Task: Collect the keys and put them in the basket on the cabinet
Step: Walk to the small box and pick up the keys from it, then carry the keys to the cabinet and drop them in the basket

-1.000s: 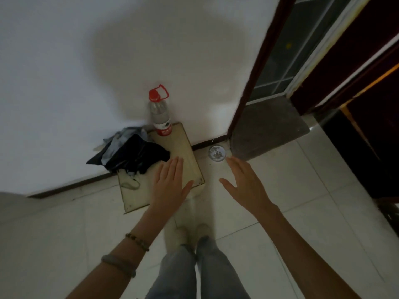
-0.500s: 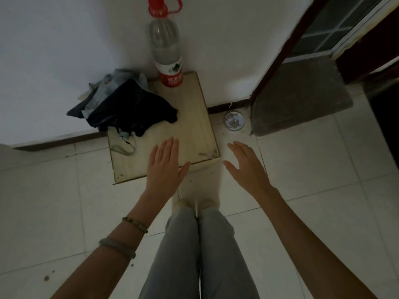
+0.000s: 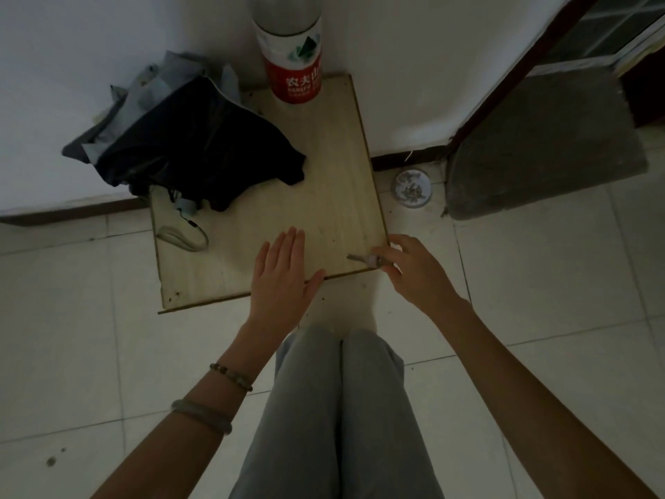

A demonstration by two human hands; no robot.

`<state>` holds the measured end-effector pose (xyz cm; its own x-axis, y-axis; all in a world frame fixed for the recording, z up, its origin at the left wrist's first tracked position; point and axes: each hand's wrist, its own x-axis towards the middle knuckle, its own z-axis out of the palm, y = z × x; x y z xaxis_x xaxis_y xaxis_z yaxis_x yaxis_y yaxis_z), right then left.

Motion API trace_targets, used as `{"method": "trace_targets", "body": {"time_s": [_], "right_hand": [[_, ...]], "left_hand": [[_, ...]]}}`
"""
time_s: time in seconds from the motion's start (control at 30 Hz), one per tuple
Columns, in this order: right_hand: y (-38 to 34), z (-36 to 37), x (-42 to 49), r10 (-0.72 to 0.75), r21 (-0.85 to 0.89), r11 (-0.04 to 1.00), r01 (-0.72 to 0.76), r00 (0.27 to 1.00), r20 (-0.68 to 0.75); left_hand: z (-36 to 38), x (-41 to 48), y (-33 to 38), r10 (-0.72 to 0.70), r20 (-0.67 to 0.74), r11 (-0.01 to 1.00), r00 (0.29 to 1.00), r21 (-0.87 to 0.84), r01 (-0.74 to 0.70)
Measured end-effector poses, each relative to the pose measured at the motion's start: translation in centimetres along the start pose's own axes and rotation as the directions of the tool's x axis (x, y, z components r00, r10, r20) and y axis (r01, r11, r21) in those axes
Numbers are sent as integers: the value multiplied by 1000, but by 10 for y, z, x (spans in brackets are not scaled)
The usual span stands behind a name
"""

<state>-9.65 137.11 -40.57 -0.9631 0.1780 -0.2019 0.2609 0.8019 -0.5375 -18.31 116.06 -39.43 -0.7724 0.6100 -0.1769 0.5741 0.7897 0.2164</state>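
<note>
At the near right corner of the low wooden board (image 3: 273,225), the right hand (image 3: 414,271) has its fingertips (image 3: 378,252) pinched around the head of the key (image 3: 363,260), whose blade points left across the wood. I cannot tell whether the key has left the surface or is only touched. The left hand (image 3: 284,275) lies flat and open, palm down, over the board's front edge, gripping nothing.

The task looks to be at its start. The pickup is under way at best; carrying and dropping into the basket are all left to do. Neither a basket nor a cabinet shows in this view, so the person will likely have to stand and turn to find them. The task speaks of keys in the plural, but only 1 can be made out here; more may hang behind the fingers, which hide that end.

By count: 2 hands, 1 key in sight, 1 board, 1 bottle (image 3: 291,55) standing at the board's far edge against the wall, 1 heap of dark cloth (image 3: 194,145) over the far left corner, 1 looped cord (image 3: 183,239) lying on the wood below it, and 1 small round dish (image 3: 412,189) on the floor tiles just right of the board, holding something too small to name. 2 bracelets (image 3: 216,397) sit on the left wrist.
</note>
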Motion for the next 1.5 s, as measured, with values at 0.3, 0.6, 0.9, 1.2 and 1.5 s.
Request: {"method": "trace_targets", "body": {"time_s": [0.3, 0.6, 0.9, 1.2, 1.5], "right_hand": [[-7, -9, 5, -49, 51, 998, 49, 999, 3], [-86, -84, -15, 116, 427, 897, -110, 993, 14], [-225, -197, -54, 85, 614, 787, -62, 996, -8], [-334, -257, -74, -162, 609, 780, 143, 987, -25], [-402, -232, -103, -502, 611, 715, 340, 858, 109]], "left_hand": [[-10, 1, -6, -18, 11, 1000, 1000, 3, 18], [-107, -30, 9, -40, -25, 999, 999, -3, 40], [-268, -98, 23, -85, -212, 996, 974, -46, 77], [-349, -191, 6, -322, -364, 944, 874, -55, 325], [-348, -307, 16, -677, -429, 706, 598, -149, 692]]}}
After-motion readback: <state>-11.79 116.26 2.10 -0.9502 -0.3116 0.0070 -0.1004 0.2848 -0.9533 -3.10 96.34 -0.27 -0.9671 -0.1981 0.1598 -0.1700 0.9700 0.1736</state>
